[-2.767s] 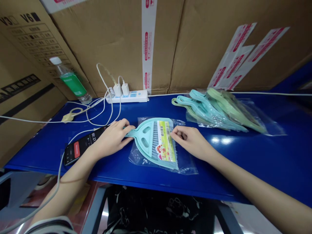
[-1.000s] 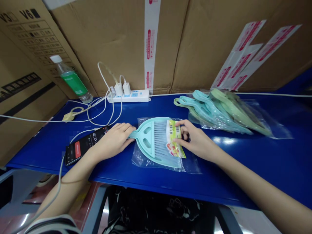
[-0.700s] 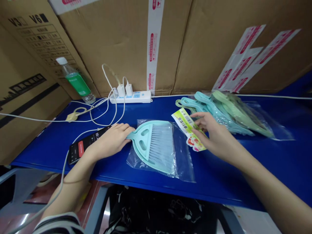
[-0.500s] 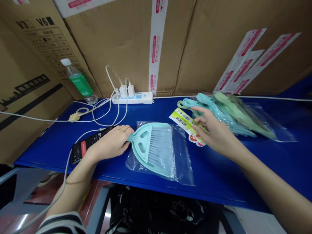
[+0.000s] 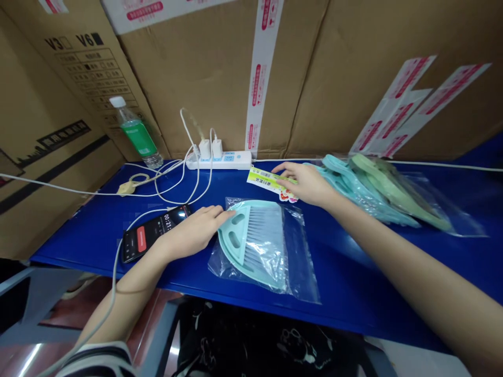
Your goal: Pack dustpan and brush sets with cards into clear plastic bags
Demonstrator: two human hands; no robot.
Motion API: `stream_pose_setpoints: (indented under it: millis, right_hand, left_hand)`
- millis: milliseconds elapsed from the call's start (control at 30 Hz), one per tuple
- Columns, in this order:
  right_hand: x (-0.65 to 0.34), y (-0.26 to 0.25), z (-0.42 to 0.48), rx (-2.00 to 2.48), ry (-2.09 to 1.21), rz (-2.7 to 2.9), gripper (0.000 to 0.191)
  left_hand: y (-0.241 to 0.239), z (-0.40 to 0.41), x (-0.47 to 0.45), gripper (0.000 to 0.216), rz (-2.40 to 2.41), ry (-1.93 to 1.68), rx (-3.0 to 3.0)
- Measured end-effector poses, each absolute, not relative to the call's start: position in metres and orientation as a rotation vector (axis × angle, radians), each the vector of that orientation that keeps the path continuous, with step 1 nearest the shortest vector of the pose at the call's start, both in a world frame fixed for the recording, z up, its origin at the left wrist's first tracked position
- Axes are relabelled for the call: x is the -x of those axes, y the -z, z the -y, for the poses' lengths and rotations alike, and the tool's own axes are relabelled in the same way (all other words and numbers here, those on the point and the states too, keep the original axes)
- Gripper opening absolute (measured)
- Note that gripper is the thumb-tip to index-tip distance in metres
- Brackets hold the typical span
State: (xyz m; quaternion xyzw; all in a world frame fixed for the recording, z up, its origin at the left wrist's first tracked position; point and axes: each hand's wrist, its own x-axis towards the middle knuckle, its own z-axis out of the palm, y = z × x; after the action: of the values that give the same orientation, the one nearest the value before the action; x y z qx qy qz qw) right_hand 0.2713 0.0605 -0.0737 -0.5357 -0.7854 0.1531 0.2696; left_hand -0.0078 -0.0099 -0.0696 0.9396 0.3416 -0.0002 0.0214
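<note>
A light-blue dustpan [image 5: 230,238] with a matching brush [image 5: 264,235] nested in it lies in a clear plastic bag [image 5: 302,262] on the blue table. My left hand [image 5: 200,229] is closed over the handle end, which it hides, and one finger reaches onto the pan's edge. With its fingers pinched on a yellow-green printed card [image 5: 263,179], my right hand [image 5: 304,183] is beyond the brush, by the back of the table. The card has red cartoon shapes at its lower right end.
More bagged dustpan sets [image 5: 377,188], blue and green, lie at the right. A lit phone [image 5: 147,235] rests beside my left wrist. Behind are a power strip [image 5: 231,159] with chargers, loose white cables [image 5: 173,201], a water bottle [image 5: 139,137] and tall cardboard boxes [image 5: 196,68].
My right hand has carried the card left and back toward the power strip. My left hand has shifted slightly forward over the handle, and the view has moved a little.
</note>
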Motion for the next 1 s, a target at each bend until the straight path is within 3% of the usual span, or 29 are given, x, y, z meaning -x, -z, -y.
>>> stream_pose_setpoints:
  millis: [500,733,800,900,1000]
  right_hand:
    - [-0.202,0.080,-0.097,1.444,-0.450,2.161,0.006]
    - [-0.238,0.062,-0.046,1.388,-0.394,2.069,0.007]
    - [-0.259,0.061,-0.022,1.278,-0.691,1.946,0.009]
    - [-0.281,0.065,0.006,1.211,-1.294,1.823,0.035]
    - [-0.283,0.075,0.019,1.200,-1.647,1.687,0.048]
  left_hand:
    - [0.066,0.013,0.009,0.051,-1.066,-0.021,-2.869]
    - [0.067,0.011,0.010,0.054,-1.114,-0.077,-2.897]
    - [0.066,0.011,0.010,0.050,-1.159,-0.162,-2.892]
    - [0.064,0.011,0.009,0.054,-1.209,-0.271,-2.905]
    - [0.067,0.009,0.006,0.056,-1.219,-0.303,-2.919]
